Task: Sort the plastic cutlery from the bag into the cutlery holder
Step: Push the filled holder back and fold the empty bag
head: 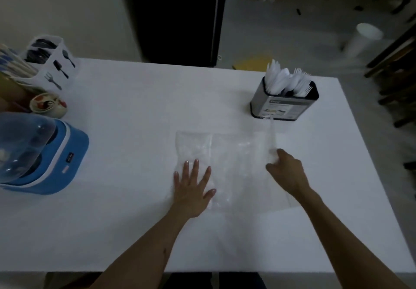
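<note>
A white table (135,113) bore a clear plastic bag (227,153) lying flat, just nearer than the cutlery holder (284,104) packed with white cutlery (287,79). Left hand (191,189) pressed flat, fingers spread, on the bag; right hand (286,171) pinched its right edge.

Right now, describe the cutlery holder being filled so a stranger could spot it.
On the white table, look to the far right corner. The dark metal cutlery holder stands there, bristling with white plastic cutlery; the white holder at far left holds black pieces.
</note>
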{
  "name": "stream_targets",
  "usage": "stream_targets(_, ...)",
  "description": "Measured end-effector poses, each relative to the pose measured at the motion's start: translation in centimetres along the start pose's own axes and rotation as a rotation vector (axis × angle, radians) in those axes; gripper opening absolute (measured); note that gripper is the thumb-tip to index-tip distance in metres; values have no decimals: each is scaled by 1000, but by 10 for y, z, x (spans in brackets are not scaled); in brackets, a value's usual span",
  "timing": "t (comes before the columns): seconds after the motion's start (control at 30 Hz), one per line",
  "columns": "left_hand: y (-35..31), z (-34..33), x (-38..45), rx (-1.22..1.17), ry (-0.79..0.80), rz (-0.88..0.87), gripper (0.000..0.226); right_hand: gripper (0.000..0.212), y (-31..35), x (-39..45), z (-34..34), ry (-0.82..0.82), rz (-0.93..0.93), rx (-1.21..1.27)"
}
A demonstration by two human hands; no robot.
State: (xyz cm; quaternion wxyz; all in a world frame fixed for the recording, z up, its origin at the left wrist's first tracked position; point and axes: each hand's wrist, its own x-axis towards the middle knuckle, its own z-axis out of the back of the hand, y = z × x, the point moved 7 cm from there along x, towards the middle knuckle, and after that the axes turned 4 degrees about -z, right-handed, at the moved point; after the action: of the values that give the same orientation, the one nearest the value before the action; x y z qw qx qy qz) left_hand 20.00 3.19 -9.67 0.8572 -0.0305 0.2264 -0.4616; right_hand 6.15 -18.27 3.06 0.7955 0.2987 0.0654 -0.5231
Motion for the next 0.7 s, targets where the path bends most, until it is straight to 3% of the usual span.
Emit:
stream_targets(0.1,6,8,3,-203,-90,12,58,37,61,-19,-27,71,141,158)
stream_targets(0.17,22,33,-8,-612,-287,80,38,53,98,-32,-72,136,265,160)
stream_targets(0.27,63,63,-36,-783,-661,334,25,57,121,-43,-150,183,438,-210)
stream_targets(0.3,71,62,-39,-781,-647,405,27,56,120,-45,-166,203,473,-321)
stream_targets(0.37,73,55,-33,-799,-448,450,39,52,117,-47,-180,245,527,-304)
stream_targets(0.43,69,48,-29,-789,-311,437,55,52,110,-38,-164,84,526,-153)
stream_targets(0.5,60,47,-26,-783,-270,435,74,72,86,-24,-129,-192,295,-105)
stream_targets(0.53,52,48,-24,-783,-248,436,81,83,69,-17,-116,-224,119,-52)
stream_targets(0.6,32,48,-18,-828,-193,451,84,94,41,-5,-110,-70,-135,118)
stream_targets(0.63,19,50,-16,-860,-170,452,80,90,32,0,-111,16,-174,175)
stream_targets(0.7,-12,56,-9,-904,-137,372,65,61,19,8,-103,87,-150,242)
